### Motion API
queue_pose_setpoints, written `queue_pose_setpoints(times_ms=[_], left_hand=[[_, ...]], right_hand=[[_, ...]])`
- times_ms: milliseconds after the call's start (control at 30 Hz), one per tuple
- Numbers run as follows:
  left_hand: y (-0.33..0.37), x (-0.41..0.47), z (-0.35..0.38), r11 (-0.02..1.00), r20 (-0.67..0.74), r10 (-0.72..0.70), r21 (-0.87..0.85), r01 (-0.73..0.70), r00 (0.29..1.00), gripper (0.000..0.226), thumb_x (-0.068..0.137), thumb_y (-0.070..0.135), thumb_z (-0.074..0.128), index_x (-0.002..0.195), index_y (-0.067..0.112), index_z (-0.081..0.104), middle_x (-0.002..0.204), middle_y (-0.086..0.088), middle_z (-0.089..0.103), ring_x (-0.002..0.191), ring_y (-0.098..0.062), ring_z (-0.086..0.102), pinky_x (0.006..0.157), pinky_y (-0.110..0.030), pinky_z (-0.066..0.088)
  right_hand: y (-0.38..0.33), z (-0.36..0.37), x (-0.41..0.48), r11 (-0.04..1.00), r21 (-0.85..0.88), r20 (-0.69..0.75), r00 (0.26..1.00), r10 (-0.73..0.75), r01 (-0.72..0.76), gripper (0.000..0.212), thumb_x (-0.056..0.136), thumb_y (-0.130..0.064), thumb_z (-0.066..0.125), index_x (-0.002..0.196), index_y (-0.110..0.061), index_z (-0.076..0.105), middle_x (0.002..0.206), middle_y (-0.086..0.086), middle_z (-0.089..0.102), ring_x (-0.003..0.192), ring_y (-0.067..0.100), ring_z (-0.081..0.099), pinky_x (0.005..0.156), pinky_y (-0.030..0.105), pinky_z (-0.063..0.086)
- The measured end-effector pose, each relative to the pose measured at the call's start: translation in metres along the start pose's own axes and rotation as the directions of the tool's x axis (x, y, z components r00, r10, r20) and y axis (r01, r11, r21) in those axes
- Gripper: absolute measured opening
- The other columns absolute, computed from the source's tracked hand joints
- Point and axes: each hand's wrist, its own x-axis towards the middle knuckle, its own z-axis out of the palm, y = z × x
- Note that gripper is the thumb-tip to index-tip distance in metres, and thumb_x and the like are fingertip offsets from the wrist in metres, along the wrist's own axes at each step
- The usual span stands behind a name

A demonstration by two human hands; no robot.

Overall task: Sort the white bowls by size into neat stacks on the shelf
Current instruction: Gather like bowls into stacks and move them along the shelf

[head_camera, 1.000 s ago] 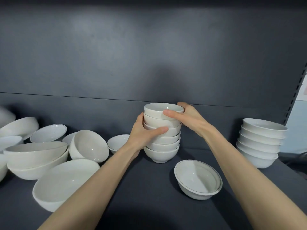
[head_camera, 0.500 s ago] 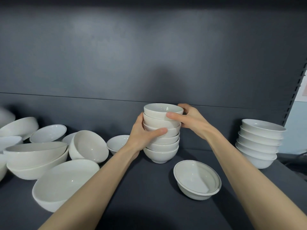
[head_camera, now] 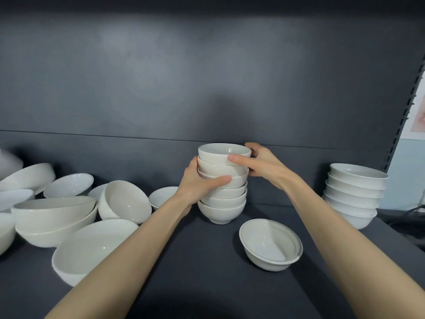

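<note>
A stack of 6 small bowls [head_camera: 222, 203] stands on the dark shelf [head_camera: 207, 277], in the middle and toward the far side, close to the back panel [head_camera: 207, 77]. The left hand [head_camera: 197, 184] grasps the stack's left side, its thumb lying across the front of the 3rd bowl from the top. The right hand [head_camera: 264, 166] grasps the top bowl [head_camera: 223, 151], with the thumb on the near side just under the rim and the fingers curled round the far right side. Near and to the right of this stack, a single rimmed bowl [head_camera: 271, 246] sits upright, apart from it. At the far right stands a second stack [head_camera: 353, 199] of wider bowls. To the left lie loose bowls of mixed sizes: a large bowl [head_camera: 92, 247] nearest, a tilted bowl [head_camera: 125, 201] leaning on its side, and 2 nested large bowls [head_camera: 53, 219] beside it.
</note>
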Motion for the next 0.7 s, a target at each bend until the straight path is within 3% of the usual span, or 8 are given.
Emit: queue_pose_setpoints(times_ms=[67,167,333,467,600,700], left_hand=[[0.002,-0.001,0.0,1.0,-0.015,-0.019,0.02,0.019,1.0,0.111,0.036,0.044,0.089,0.135,0.024,0.042,0.125,0.009,0.06,0.114,-0.011,0.059,0.099,-0.039,0.049],[0.005,-0.003,-0.001,0.999,-0.011,-0.029,0.045,0.03,1.0,0.109,0.038,0.042,0.089,0.135,0.024,0.042,0.125,0.01,0.06,0.114,-0.011,0.058,0.1,-0.037,0.049],[0.015,-0.006,-0.011,0.984,-0.003,-0.034,0.175,0.034,0.999,0.075,0.064,0.027,0.087,0.129,0.021,0.05,0.124,0.006,0.061,0.112,-0.012,0.058,0.089,-0.027,0.047],[0.027,-0.012,-0.017,0.942,-0.086,0.024,0.336,0.007,0.996,0.075,0.07,0.028,0.084,0.134,0.014,0.049,0.132,0.001,0.055,0.121,-0.019,0.052,0.097,-0.032,0.044],[0.039,-0.024,-0.021,0.885,-0.114,0.151,0.458,-0.083,0.982,0.055,0.078,0.027,0.078,0.126,0.012,0.056,0.13,-0.004,0.056,0.117,-0.016,0.05,0.088,-0.023,0.036],[0.049,-0.035,-0.02,0.804,-0.087,0.262,0.57,-0.168,0.961,0.045,0.083,0.028,0.072,0.123,0.012,0.059,0.132,-0.006,0.054,0.124,-0.022,0.047,0.097,-0.027,0.036]], right_hand=[[-0.001,-0.001,0.0,1.0,-0.019,0.008,1.0,0.009,-0.009,0.087,0.074,-0.046,0.078,0.142,-0.012,0.036,0.123,-0.003,0.056,0.119,0.019,0.055,0.091,0.034,0.052],[-0.004,-0.002,-0.003,1.0,-0.029,-0.002,1.0,0.011,-0.011,0.088,0.078,-0.04,0.075,0.148,-0.014,0.029,0.129,-0.002,0.05,0.115,0.015,0.053,0.087,0.028,0.05],[-0.013,-0.005,-0.013,0.994,-0.105,-0.014,1.0,-0.015,0.013,0.07,0.082,-0.041,0.071,0.14,-0.015,0.043,0.128,0.004,0.054,0.116,0.019,0.055,0.09,0.033,0.052],[-0.019,-0.009,-0.023,0.978,-0.202,-0.064,0.996,-0.066,0.052,0.06,0.081,-0.045,0.07,0.131,-0.016,0.055,0.127,-0.003,0.056,0.117,0.013,0.053,0.097,0.037,0.05],[-0.025,-0.013,-0.039,0.932,-0.345,-0.13,0.978,-0.16,0.107,0.047,0.083,-0.044,0.069,0.121,-0.016,0.062,0.12,-0.007,0.059,0.113,0.014,0.056,0.098,0.03,0.045],[-0.026,-0.018,-0.055,0.889,-0.436,-0.161,0.96,-0.23,0.14,0.039,0.086,-0.037,0.068,0.118,-0.014,0.064,0.113,-0.009,0.054,0.113,0.017,0.056,0.094,0.027,0.043]])
